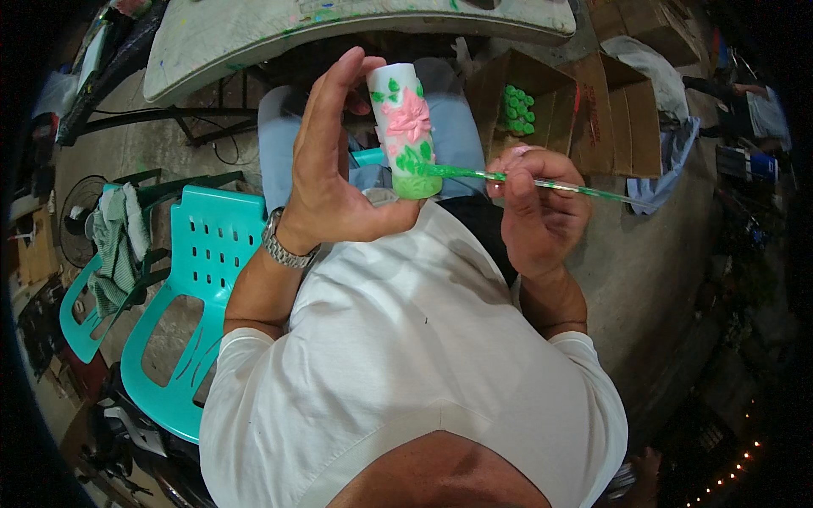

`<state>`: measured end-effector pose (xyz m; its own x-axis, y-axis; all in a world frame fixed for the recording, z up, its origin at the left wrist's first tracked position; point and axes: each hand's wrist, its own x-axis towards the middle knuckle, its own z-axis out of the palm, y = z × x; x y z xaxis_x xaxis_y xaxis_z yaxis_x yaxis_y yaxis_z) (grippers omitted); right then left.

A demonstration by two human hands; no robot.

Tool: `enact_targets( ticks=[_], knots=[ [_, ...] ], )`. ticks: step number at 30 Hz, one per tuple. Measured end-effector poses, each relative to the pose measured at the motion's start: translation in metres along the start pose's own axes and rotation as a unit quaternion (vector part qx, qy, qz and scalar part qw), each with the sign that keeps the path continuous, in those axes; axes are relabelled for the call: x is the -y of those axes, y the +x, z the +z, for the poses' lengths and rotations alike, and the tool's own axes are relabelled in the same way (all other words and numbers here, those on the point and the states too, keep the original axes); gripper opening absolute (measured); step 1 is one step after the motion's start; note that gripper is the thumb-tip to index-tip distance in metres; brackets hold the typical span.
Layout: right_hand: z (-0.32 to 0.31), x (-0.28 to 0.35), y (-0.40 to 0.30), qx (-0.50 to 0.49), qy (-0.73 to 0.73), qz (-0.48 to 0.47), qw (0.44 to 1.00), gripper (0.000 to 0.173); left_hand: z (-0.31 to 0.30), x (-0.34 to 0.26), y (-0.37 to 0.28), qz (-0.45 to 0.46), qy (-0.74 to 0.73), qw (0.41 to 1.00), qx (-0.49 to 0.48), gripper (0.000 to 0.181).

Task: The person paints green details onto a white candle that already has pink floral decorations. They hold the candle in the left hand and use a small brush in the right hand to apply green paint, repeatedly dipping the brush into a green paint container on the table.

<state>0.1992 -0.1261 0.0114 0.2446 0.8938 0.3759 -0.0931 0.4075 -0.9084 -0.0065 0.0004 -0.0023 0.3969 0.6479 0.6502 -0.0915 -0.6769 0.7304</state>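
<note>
My left hand [340,165] grips a white cylindrical piece [389,82] by its two ends, thumb under the base and fingers at the top. Raised on its side is a pink flower [409,117] with green leaves, and a light green band [417,186] circles the base. Between the thumb and fingers of my right hand [540,203] is a slim paintbrush [571,188] with a clear, green-smeared handle. Its green bristles point left and meet the leaves low on the cylinder. The piece is held above my lap, slightly tilted.
A paint-spotted white table [356,28] stands ahead. To the right, an open cardboard box [546,114] holds several green-ended pieces [519,109], beside another open box [625,127]. Teal plastic chairs [219,222] stand at left, with cloths [114,241] over one. A fan [79,219] is farther left.
</note>
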Motion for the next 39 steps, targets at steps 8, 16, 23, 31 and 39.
enact_targets(
  ticks=[8,16,23,31,39],
  knots=[
    [0.004,0.005,0.009,-0.023,0.083,-0.034,0.996,0.010,0.005,0.002,-0.003,-0.037,-0.159,0.987,0.008,0.120],
    [0.009,0.001,0.010,-0.005,0.016,-0.087,0.996,0.012,0.003,0.004,-0.004,-0.019,-0.116,0.993,0.030,0.112],
    [0.007,-0.003,0.012,0.023,0.000,-0.100,0.995,0.012,0.004,0.001,-0.005,-0.021,-0.065,0.997,0.032,0.111],
    [0.008,0.000,0.011,0.010,-0.001,-0.086,0.996,0.012,0.001,0.000,-0.004,-0.017,-0.032,0.998,0.049,0.116],
    [0.005,0.000,0.007,0.016,-0.013,-0.066,0.998,0.011,0.005,0.005,-0.005,-0.005,-0.038,0.999,0.027,0.114]
  ],
)
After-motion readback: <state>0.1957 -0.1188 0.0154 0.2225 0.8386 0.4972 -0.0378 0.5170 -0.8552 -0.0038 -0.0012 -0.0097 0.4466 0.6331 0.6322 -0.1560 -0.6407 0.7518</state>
